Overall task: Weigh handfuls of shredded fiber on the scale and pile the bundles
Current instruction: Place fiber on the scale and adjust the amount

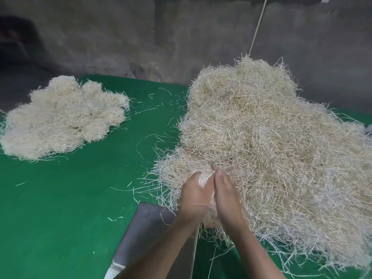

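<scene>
Currently: green table cover carries everything. Large loose heap of shredded fiber fills the right half; smaller pile of bundles lies far left, well apart from it. Scale's grey metal platform at near edge, just beside the heap, a stray strand on it. Left hand curled round a pale handful at the heap's near-left edge; right hand, fingers nearly straight and together, presses the handful's other side

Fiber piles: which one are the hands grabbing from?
The big right heap: left hand and right hand squeeze its near edge. The smaller left pile lies apart.
</scene>
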`<state>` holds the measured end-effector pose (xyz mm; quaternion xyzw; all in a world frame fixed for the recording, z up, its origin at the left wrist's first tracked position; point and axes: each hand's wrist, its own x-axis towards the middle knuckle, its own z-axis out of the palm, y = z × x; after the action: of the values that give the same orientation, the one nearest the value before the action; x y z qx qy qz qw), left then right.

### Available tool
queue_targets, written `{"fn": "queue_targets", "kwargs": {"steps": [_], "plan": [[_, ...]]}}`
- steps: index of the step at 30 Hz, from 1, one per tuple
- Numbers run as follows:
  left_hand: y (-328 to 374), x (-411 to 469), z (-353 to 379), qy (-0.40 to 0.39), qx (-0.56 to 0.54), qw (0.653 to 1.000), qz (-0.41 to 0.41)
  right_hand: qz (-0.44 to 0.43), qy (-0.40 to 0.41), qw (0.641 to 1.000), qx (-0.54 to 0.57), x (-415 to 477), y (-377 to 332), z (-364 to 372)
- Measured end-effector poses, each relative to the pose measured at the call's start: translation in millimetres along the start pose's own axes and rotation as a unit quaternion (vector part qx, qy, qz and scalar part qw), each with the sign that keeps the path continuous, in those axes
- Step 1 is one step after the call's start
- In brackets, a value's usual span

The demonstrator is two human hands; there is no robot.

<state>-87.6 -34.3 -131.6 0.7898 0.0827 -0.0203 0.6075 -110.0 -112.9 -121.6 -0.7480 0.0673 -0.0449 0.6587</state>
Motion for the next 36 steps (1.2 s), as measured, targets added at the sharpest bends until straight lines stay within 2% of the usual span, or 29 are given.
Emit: {"fn": "queue_targets", "kwargs": {"steps": [3,4,6,8,9,10,12,13,16,20,23,26,29,31,33,36], "plan": [[6.4,3.4,-6.7,-0.092,-0.050,0.994,-0.016,0.025,0.015,0.999,0.034,4.9,-4.2,6.4],[10.5,2.9,-12.2,-0.104,-0.092,0.989,-0.053,0.039,0.037,0.997,0.049,7.8,-6.1,7.8],[4.5,4.0,-24.2,-0.096,-0.209,0.969,-0.093,0.083,0.087,0.990,0.070,17.6,-8.7,10.2],[-3.7,-5.3,-40.4,-0.075,-0.236,0.966,-0.079,0.102,0.132,0.983,0.078,27.9,-11.6,16.4],[-7.7,-9.4,-42.6,-0.092,-0.260,0.957,-0.091,0.103,0.144,0.981,0.078,31.3,-12.5,22.9],[-16.9,-13.5,-44.1,-0.071,-0.305,0.944,-0.102,0.097,0.143,0.982,0.076,32.7,-13.1,31.6],[-32.1,-12.7,-51.9,-0.088,-0.306,0.942,-0.104,0.055,0.121,0.990,0.057,29.8,-13.3,52.9],[-31.6,-9.0,-56.7,-0.099,-0.295,0.948,-0.067,0.028,0.114,0.992,0.050,27.4,-14.2,64.1],[-31.3,9.2,-82.2,-0.059,-0.300,0.950,-0.064,-0.011,0.054,0.998,0.009,28.8,-12.0,92.6],[-45.6,34.8,-128.3,-0.015,-0.284,0.957,-0.067,0.000,0.001,0.998,0.056,45.2,-12.9,121.7],[-56.0,55.3,-158.1,-0.021,-0.289,0.953,-0.081,0.013,0.032,0.998,0.060,60.1,-6.1,139.5],[-65.1,81.0,-199.7,0.000,-0.319,0.943,-0.091,0.031,0.035,0.999,0.021,77.5,2.7,177.1],[-78.8,112.2,-241.3,0.049,-0.355,0.928,-0.106,0.043,-0.056,0.995,-0.074,95.9,18.5,214.6],[-90.0,136.5,-269.4,0.093,-0.373,0.918,-0.099,0.058,-0.156,0.963,-0.211,110.6,35.0,236.5],[-99.9,163.2,-297.3,0.128,-0.385,0.909,-0.093,0.039,-0.235,0.914,-0.329,121.9,51.7,253.6],[-121.5,208.7,-333.6,0.183,-0.395,0.893,-0.114,-0.001,-0.288,0.837,-0.465,130.0,76.8,272.6]]}}
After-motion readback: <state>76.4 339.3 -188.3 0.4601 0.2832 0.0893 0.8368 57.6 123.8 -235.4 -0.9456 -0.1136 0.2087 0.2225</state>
